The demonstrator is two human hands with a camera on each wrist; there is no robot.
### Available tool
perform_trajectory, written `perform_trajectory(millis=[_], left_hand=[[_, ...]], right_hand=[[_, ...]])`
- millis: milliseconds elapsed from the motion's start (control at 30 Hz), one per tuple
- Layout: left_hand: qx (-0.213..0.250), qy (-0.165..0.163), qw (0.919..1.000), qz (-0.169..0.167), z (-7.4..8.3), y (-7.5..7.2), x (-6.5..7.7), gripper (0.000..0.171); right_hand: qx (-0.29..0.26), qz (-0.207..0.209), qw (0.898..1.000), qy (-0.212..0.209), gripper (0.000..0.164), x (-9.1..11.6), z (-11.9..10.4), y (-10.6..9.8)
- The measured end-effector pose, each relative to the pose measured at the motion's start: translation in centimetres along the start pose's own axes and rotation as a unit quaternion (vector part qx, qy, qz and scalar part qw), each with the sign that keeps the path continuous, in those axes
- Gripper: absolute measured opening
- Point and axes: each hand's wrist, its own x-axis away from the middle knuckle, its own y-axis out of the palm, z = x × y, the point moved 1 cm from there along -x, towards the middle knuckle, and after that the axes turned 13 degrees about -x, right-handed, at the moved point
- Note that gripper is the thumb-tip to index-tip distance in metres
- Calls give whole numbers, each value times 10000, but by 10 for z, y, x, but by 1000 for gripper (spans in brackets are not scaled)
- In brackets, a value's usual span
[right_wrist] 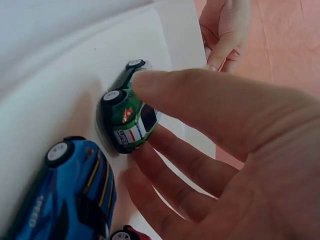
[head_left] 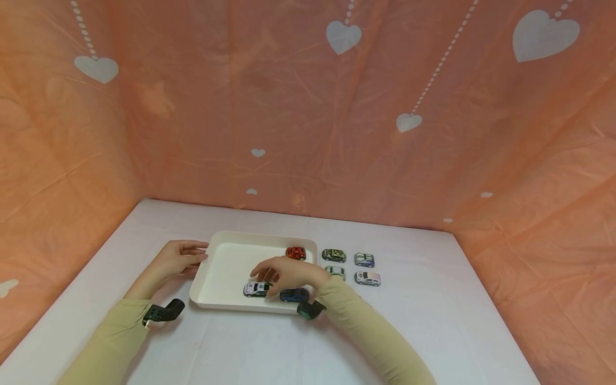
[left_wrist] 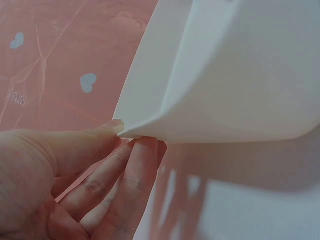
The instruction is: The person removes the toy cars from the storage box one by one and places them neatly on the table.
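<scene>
**White-and-green toy car (head_left: 253,290) pinched in shallow white rectangular tray (head_left: 231,262)**

The white-and-green toy car, on which lettering is borne, is held between the thumb and fingers of the right hand (head_left: 289,272), near the middle of the tray's near side. Whether its wheels are all borne by the tray floor cannot be told. The tray's left rim is pinched by the left hand (head_left: 175,259), with the thumb laid on top and fingers placed beneath.

Two more cars are contained in the tray: a glossy blue toy car with yellow stripes (head_left: 294,294), set just right of the pinched one, and a red-and-black toy car (head_left: 295,253), set in the far right corner.

Beyond the tray's right edge, four cars are grouped on the white cloth-covered table (head_left: 240,347): a green camouflage-patterned toy car (head_left: 333,255), a white-and-blue toy car (head_left: 364,260), a pale green toy car (head_left: 335,271), partly hidden by the right arm, and a white-and-pink toy car (head_left: 368,278).

Light olive sleeves (head_left: 370,326) are worn, and a small black camera (head_left: 166,310) is fixed at each wrist. The table is enclosed by orange-pink drapes (head_left: 289,107) printed with white hearts.
</scene>
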Motion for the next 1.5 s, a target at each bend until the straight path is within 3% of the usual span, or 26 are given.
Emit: perform_trajectory(millis=[433,1500], left_hand=[[54,-1,10000,-25,1,0,0,46],[47,-86,10000,13,1,0,1,47]], right_hand=[[433,-69,9981,433,51,-7,-3,2],[754,-160,9958,486,41,-11,-5,5]])
